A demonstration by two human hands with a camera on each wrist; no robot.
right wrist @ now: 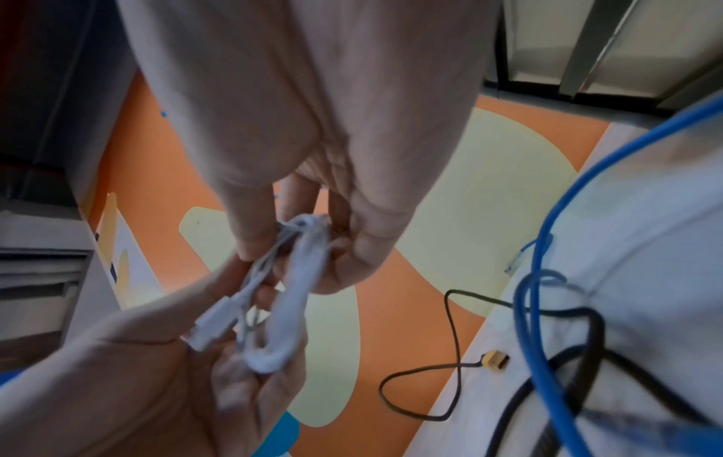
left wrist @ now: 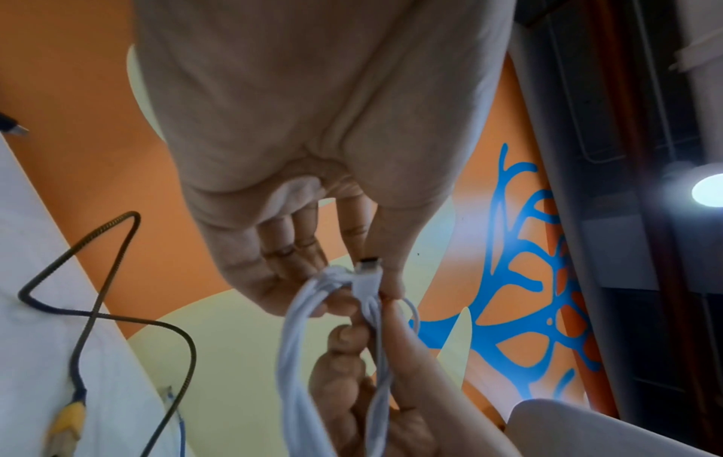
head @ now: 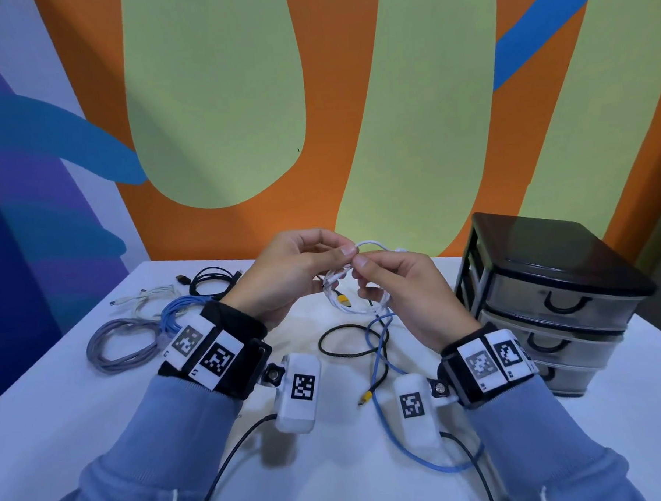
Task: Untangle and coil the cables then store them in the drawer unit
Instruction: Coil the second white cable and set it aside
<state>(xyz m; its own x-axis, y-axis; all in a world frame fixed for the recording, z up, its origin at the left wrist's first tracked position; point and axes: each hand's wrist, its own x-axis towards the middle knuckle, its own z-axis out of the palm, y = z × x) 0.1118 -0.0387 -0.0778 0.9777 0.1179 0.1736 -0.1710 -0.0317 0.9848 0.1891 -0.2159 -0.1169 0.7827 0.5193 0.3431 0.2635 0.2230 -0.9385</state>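
White charging cable [head: 355,287], thin and smooth, wound into a small multi-strand coil, hangs in the air between two hands above the white table [head: 81,416]. The left hand [head: 284,275] pinches the top of the coil between thumb and forefinger, its other fingers curled loosely behind; the left wrist view shows the cable's white plug [left wrist: 367,275] with a metal tip held at that pinch. The right hand [head: 404,292] meets it thumb to thumb, thumb and forefinger nipping a strand while the lower fingers curl around the far side of the loop.

Directly below the coil, a black braided cable with yellow connectors [head: 349,345] lies uncoiled on the table, crossed by a loose blue cable [head: 383,412] that trails toward the near edge.

To the left of the hands, four bundles rest on the table already wound: a grey coiled cable [head: 116,347], a light-blue coiled cable [head: 179,315] touching it, a cream-white coiled cable [head: 147,300] behind, and a black coiled cable [head: 212,281] nearest the wall.

At the table's right edge stands a black-topped plastic drawer unit [head: 546,296] with three translucent grey drawers, all closed, well apart from the held coil.

Both wrists wear black bands with printed marker tags, over blue sleeves.
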